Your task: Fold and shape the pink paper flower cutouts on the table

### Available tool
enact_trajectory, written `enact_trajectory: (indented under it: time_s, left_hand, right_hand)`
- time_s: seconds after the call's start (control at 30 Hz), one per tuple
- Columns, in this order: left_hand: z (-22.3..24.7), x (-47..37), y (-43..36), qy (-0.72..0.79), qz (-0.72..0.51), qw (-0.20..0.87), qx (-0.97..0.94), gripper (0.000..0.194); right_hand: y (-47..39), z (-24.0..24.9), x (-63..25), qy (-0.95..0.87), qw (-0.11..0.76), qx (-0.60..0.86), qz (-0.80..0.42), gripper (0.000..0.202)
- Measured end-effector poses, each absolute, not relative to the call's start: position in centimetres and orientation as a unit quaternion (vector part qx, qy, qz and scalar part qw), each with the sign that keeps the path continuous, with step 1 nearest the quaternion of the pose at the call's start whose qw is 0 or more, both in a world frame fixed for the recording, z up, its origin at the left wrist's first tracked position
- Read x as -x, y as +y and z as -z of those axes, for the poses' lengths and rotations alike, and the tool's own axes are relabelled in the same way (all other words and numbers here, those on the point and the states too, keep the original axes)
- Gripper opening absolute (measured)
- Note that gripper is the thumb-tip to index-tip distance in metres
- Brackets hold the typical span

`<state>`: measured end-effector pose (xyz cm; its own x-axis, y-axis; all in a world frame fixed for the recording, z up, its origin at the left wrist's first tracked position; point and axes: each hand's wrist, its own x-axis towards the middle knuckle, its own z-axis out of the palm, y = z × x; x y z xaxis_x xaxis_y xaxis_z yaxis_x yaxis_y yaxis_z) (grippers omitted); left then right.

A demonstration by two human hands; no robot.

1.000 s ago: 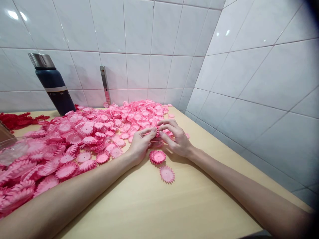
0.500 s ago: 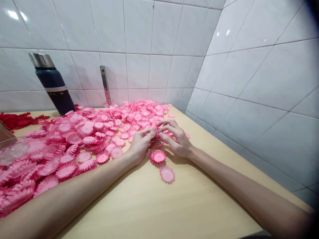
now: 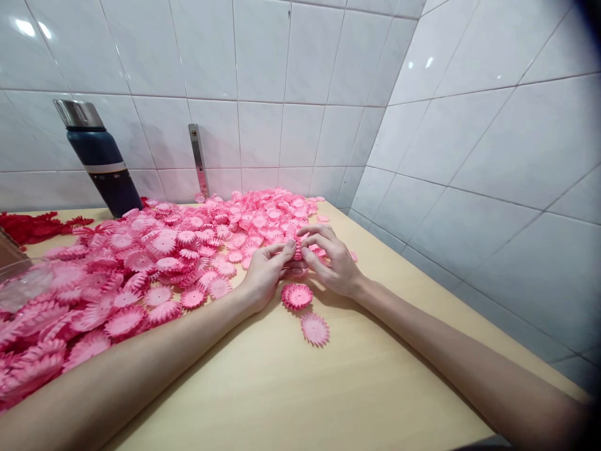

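Observation:
Between my two hands is a pink fringed flower piece (image 3: pixel 298 252), partly hidden by the fingers. My left hand (image 3: pixel 267 270) is closed on its left side, thumb on top. On the other side my right hand (image 3: pixel 331 258) has its curled fingers and thumb at the piece's edge. Just below the hands lies a darker pink flower disc (image 3: pixel 297 296) with a layered rim. Closer to me rests a flat pale pink disc (image 3: pixel 315 329) with a toothed edge.
A large heap of pink fringed discs (image 3: pixel 164 244) spreads over the left and back of the table (image 3: pixel 300 388). A dark blue bottle (image 3: pixel 106 163) stands behind it. Red pieces (image 3: pixel 37 228) lie far left. Tiled walls (image 3: pixel 319 138) bound the back and right.
The fingers of my left hand have shifted slightly beneath the piece, and my right thumb has moved a little. Both arms and the discs on the table stay in place.

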<state>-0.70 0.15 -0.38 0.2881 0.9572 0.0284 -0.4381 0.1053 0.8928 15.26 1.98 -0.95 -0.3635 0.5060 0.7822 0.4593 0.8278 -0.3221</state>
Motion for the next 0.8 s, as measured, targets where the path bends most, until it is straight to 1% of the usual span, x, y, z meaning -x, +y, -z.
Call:
enact_trajectory:
  time_s: [0.17, 0.43, 0.6, 0.8]
  left_hand:
    - [0.39, 0.70, 0.16, 0.305, -0.516, 0.672, -0.434, 0.028]
    - [0.40, 0.66, 0.09, 0.302, -0.512, 0.677, -0.434, 0.029]
    - [0.37, 0.72, 0.05, 0.310, -0.514, 0.675, -0.430, 0.029]
    - [0.27, 0.55, -0.05, 0.323, -0.511, 0.655, -0.453, 0.033]
  right_hand:
    - [2.19, 1.03, -15.31, -0.817, 0.488, 0.306, -0.036, 0.009]
    - [2.47, 1.28, -15.35, -0.797, 0.502, 0.324, -0.090, 0.012]
    - [2.06, 0.98, -15.46, -0.806, 0.487, 0.315, -0.121, 0.014]
    - [2.01, 1.00, -15.24, -0.812, 0.480, 0.313, -0.113, 0.013]
